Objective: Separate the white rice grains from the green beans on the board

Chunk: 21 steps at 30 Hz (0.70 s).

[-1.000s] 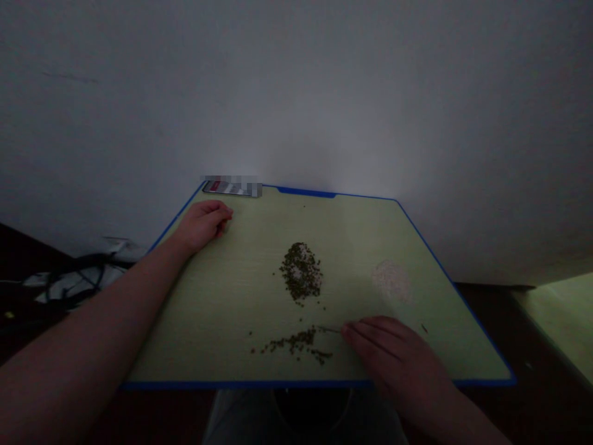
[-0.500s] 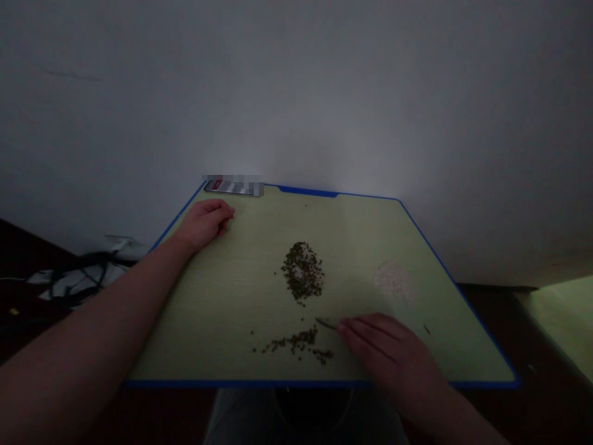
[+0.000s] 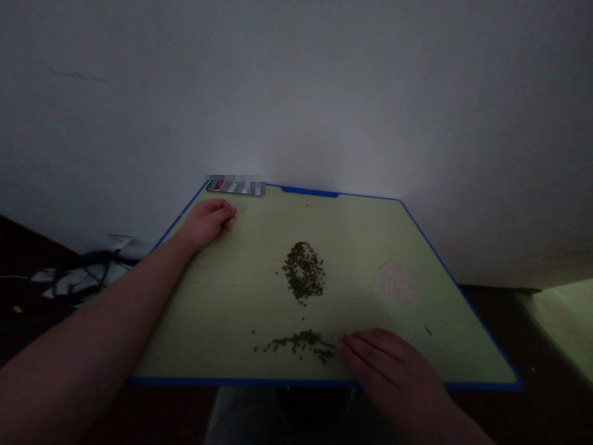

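My right hand (image 3: 386,364) is closed on a thin dark pointed tool (image 3: 327,344), whose kind I cannot make out. The tip of the tool is among a strip of small green beans (image 3: 296,339) close to the table's near edge. Farther back lies a mixed pile (image 3: 303,269) of green beans and whitish grains. A flat pile of pale grains (image 3: 395,283), like rice, is at the right. Curled loosely, my left hand (image 3: 209,224) rests on the left part of the table, with nothing visible in it.
The pale tabletop (image 3: 241,272) has a blue rim and stands against a wall. A phone (image 3: 235,186) lies at its far left corner. A small dark sliver (image 3: 428,330) lies on the right. Black cables (image 3: 88,278) are heaped beyond the left edge.
My right hand has come down slightly toward the near edge, bringing the tool's tip from above the bean strip into it. My left hand stays in place.
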{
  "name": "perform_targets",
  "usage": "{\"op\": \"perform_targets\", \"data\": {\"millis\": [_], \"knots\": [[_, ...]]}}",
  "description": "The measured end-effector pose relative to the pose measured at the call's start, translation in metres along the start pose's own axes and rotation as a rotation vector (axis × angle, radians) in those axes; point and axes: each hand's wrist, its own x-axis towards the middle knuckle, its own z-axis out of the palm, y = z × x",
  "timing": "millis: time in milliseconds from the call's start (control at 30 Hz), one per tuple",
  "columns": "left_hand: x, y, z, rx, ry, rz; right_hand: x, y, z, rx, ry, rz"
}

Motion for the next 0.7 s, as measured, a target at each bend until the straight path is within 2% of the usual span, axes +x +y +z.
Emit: {"op": "perform_targets", "data": {"millis": [367, 700], "knots": [[-0.002, 0.002, 0.000, -0.008, -0.005, 0.006, 0.002, -0.002, 0.006, -0.045, -0.030, 0.058], [-0.002, 0.003, 0.001, 0.034, -0.005, 0.003, 0.008, -0.003, 0.007, -0.030, -0.039, 0.028]]}}
